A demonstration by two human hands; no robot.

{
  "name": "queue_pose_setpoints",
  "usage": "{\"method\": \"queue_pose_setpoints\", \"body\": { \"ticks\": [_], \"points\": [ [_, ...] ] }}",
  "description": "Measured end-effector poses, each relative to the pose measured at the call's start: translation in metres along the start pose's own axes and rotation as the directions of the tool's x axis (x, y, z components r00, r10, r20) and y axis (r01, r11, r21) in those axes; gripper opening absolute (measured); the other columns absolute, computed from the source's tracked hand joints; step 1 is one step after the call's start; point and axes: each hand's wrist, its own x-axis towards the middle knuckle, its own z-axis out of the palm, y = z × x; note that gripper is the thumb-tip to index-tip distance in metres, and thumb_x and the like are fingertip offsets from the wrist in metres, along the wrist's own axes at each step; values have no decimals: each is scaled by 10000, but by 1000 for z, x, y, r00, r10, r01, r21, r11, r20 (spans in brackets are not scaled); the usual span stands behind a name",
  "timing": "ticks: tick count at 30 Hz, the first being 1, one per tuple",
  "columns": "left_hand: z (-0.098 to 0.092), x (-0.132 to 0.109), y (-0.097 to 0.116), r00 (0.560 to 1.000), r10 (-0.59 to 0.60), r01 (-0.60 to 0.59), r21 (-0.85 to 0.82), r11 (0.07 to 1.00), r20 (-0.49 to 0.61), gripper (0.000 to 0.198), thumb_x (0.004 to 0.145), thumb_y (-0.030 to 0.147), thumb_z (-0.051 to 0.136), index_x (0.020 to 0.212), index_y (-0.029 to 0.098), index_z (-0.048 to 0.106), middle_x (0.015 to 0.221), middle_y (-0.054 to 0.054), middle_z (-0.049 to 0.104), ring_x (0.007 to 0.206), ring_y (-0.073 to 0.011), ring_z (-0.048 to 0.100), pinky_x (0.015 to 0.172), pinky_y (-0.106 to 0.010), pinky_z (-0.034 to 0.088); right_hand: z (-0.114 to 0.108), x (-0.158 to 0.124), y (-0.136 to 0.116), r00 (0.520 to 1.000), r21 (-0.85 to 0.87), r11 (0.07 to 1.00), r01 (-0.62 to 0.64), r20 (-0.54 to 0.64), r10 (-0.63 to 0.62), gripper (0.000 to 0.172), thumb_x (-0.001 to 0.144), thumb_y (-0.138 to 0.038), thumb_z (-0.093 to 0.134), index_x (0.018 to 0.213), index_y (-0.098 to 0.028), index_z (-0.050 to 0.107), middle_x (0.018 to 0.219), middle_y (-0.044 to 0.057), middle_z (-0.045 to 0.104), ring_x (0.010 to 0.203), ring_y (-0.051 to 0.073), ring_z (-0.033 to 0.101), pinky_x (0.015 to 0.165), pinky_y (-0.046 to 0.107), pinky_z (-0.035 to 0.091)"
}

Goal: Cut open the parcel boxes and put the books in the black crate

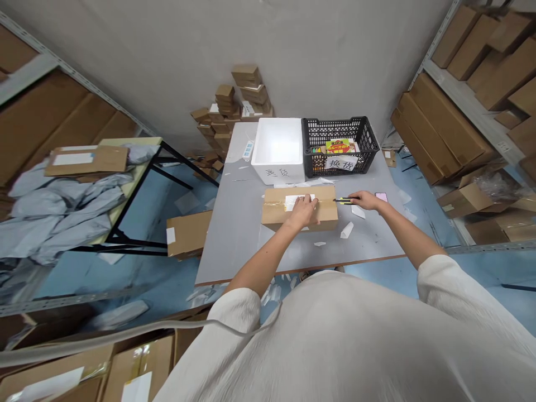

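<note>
A taped cardboard box (274,212) with a white label on its top lies on the grey table (238,234). My left hand (304,211) rests on top of this box, fingers spread over the label, gripping nothing. In my right hand (364,199), closed round the handle, is a yellow and black utility knife (344,200). Its tip meets the right end of the box, level with the tape seam. Whether the blade has entered the tape is too small to tell.
Behind the box stand a white foam box (276,174) and a black plastic crate (307,162) holding colourful packets. Paper scraps (347,230) and a phone (381,197) lie on the right. Stacked cartons (247,84) rise by the wall; grey parcels (75,206) cover a side table.
</note>
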Motion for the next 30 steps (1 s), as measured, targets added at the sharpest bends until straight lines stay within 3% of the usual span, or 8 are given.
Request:
{"method": "queue_pose_setpoints", "body": {
  "ticks": [7,11,14,17,20,23,27,30],
  "points": [
    [-1,1,-3,1000,-2,2,-35,999,-12,822,747,451,1018,1455,267,643,1470,-175,592,1292,-415,676,1271,-530,433,9,-26,-9,995,226,971,-74,77,57,434,910,-600,680,1030,-213,838,718,-42,677,671,163,535,624,262,386],
    [-1,-1,-5,1000,13,-14,-60,998,-14,864,790,509,975,1538,280,607,1493,-172,598,1383,-430,633,1284,-514,426,9,-37,-16,987,318,935,-156,10,161,370,928,-587,752,975,-221,776,733,-25,712,643,159,587,588,252,415],
    [-4,-1,-5,997,-26,19,-109,994,-69,793,992,575,756,1675,261,501,1564,-183,573,1414,-412,627,1248,-493,458,6,-46,-18,960,432,868,-245,-17,279,386,939,-585,837,982,-233,683,827,26,795,649,170,669,584,251,480],
    [-6,4,-4,982,-114,92,-149,985,-151,625,1134,432,481,1722,223,456,1644,-202,535,1382,-390,657,1206,-497,485,5,-54,-20,952,492,836,-243,-45,303,426,981,-622,819,1076,-247,640,936,55,847,663,169,694,553,234,466],
    [-5,12,-3,975,-133,107,-145,984,-180,580,1116,319,468,1684,210,510,1649,-210,556,1403,-392,645,1212,-516,481,10,-58,-25,960,462,868,-181,-107,257,413,1064,-642,693,1134,-236,667,933,61,845,706,179,700,585,242,486],
    [-3,20,-7,980,-105,84,-129,988,-168,587,1078,308,561,1659,228,538,1648,-204,579,1487,-398,593,1262,-534,445,14,-61,-32,971,350,931,-105,-166,172,383,1097,-585,636,1159,-227,755,1004,81,854,865,233,759,743,297,577],
    [-1,32,-16,987,-69,54,-106,993,-143,739,1018,329,705,1713,266,461,1801,-205,444,1699,-404,381,1392,-593,273,16,-60,-39,976,117,993,1,-217,25,307,1041,-447,720,1257,-263,837,1277,90,855,1156,315,776,1011,389,595],
    [-1,40,-20,995,-69,62,-104,993,-68,828,986,349,765,1733,255,419,1858,-231,350,1760,-422,273,1419,-642,177,17,-57,-40,979,-15,999,31,-199,-34,349,1029,-386,725,1330,-248,835,1312,117,844,1214,337,763,1065,422,578]
  ]
}}
